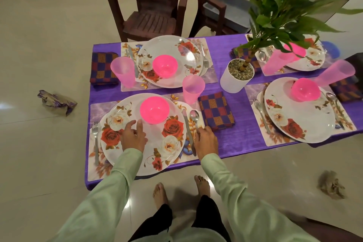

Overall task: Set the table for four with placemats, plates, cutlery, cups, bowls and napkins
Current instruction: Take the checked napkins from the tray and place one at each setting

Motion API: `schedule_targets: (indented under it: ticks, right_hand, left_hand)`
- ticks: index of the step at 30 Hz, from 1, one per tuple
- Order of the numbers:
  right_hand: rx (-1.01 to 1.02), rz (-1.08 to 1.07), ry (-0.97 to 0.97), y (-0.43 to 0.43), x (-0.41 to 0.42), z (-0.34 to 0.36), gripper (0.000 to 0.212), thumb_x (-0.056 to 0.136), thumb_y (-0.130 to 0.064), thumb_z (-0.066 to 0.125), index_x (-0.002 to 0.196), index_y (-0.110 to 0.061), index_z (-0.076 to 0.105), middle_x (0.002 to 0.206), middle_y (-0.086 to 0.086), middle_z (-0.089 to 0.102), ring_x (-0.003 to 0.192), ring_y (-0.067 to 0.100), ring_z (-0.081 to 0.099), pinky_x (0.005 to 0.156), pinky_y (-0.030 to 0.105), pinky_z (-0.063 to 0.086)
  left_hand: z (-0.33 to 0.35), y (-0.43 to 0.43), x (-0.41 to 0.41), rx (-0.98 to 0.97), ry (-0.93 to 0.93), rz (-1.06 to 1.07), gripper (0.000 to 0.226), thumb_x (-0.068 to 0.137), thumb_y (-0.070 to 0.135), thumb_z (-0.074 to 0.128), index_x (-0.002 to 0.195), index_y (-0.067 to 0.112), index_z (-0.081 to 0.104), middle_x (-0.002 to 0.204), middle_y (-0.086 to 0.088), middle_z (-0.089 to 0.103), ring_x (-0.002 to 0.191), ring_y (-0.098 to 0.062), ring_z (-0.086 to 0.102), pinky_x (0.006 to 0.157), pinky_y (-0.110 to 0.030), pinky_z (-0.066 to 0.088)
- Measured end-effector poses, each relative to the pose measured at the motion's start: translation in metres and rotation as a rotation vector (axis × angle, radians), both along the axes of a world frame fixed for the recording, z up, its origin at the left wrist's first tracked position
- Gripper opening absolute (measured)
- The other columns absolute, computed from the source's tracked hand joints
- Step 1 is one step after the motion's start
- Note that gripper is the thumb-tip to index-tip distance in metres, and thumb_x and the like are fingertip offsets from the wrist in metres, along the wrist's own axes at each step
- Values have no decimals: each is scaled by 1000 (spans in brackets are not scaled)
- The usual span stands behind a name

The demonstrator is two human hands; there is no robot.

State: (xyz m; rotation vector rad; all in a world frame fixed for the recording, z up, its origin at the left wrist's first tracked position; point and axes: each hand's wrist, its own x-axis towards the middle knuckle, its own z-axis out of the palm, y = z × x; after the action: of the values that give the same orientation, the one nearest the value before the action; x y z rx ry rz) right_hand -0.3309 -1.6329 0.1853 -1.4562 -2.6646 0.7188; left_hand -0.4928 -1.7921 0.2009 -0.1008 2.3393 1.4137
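Pale floor tiles surround a low bench (pixel 235 139) under a purple cloth, with two brown chairs (pixel 151 6) on its far side. The left hand (pixel 133 137) hangs open over the near-left plate (pixel 151 143), fingers spread and loose, just short of the pink bowl (pixel 154 109) sitting on the plate's far half. The right hand (pixel 206 141) lies at the plate's right rim with its fingertips down at the handles of the spoon (pixel 194 116) and knife (pixel 187 127); whether it pinches one or only touches, I cannot tell. A fork (pixel 95 135) lies left of the plate on the placemat (pixel 94 163). A checked napkin (pixel 216 113) sits just right of the spoon, with a pink cup (pixel 193 88) beyond it.

Three more places, far left, far right and near right, each show mat, plate, bowl and cup, so the setting looks all but done. This reads as a last straightening of cutlery. A potted plant (pixel 236 78) stands mid-bench, and crumpled paper (pixel 56 101) lies on the floor at left.

The near-left plate and its placemat reach the bench's near edge, so a pull toward the body by a hand or sleeve could tip them off. The bowl rests loose on a smooth plate and would likely slide if the plate is nudged. The cup looks light and empty, so a passing right sleeve could topple it.

No brand, label or writing can be read.
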Motion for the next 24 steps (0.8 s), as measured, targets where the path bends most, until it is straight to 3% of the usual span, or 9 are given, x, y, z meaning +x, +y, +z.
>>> schedule_targets:
  ticks: [4, 6, 9, 12, 20, 22, 24]
  right_hand:
    - [32, -18, 97, 6, -2, 5, 23, 98, -25, 54, 105, -7, 66, 105, 11, 58, 94, 31, 61, 72, 35, 44]
    - [38, -77, 231, 15, -15, 12, 29, 96, -31, 58, 112, -8, 64, 109, 12, 60, 98, 31, 61, 78, 36, 48]
    - [-150, -239, 391, 43, -47, 18, 68, 81, -39, 73, 139, -13, 48, 127, 13, 59, 113, 31, 57, 93, 46, 49]
    - [-296, -295, 472, 68, -78, 19, 104, 61, -41, 82, 149, -21, 30, 128, 12, 59, 113, 32, 58, 94, 50, 49]
    - [-303, -240, 520, 81, -107, 14, 79, 62, -30, 86, 131, -17, 48, 110, 9, 66, 98, 30, 63, 85, 42, 53]
    - [-316, -235, 510, 83, -101, 14, 86, 63, -33, 85, 136, -20, 43, 118, 9, 63, 106, 29, 61, 88, 38, 50]
    - [-240, -188, 461, 88, -84, 16, 87, 70, -42, 79, 144, -22, 37, 136, 10, 53, 124, 29, 51, 100, 44, 45]
  left_hand:
    - [5, 1, -2, 3, 1, 10, 47, 98, 45, 50, 131, 12, 53, 87, -20, 67, 72, -31, 67, 50, -24, 48]
    - [8, 2, -4, 3, 6, 16, 46, 98, 44, 50, 131, 11, 54, 86, -20, 67, 70, -31, 67, 51, -25, 48]
    - [9, 2, -8, -11, 10, 26, 45, 99, 44, 49, 130, 13, 54, 82, -17, 68, 60, -27, 65, 56, -30, 53]
    - [9, 2, -13, -26, 21, 36, 44, 99, 45, 49, 129, 14, 55, 78, -14, 68, 55, -24, 64, 61, -35, 56]
    - [10, -2, -18, -62, 27, 73, 43, 100, 43, 49, 130, 14, 56, 81, -12, 69, 62, -26, 67, 64, -34, 57]
    - [11, -1, -19, -59, 23, 74, 43, 100, 43, 48, 130, 13, 56, 82, -13, 69, 62, -26, 67, 63, -34, 57]
    - [13, -1, -19, -49, 17, 76, 42, 100, 42, 48, 129, 13, 55, 83, -14, 69, 62, -25, 66, 63, -34, 57]
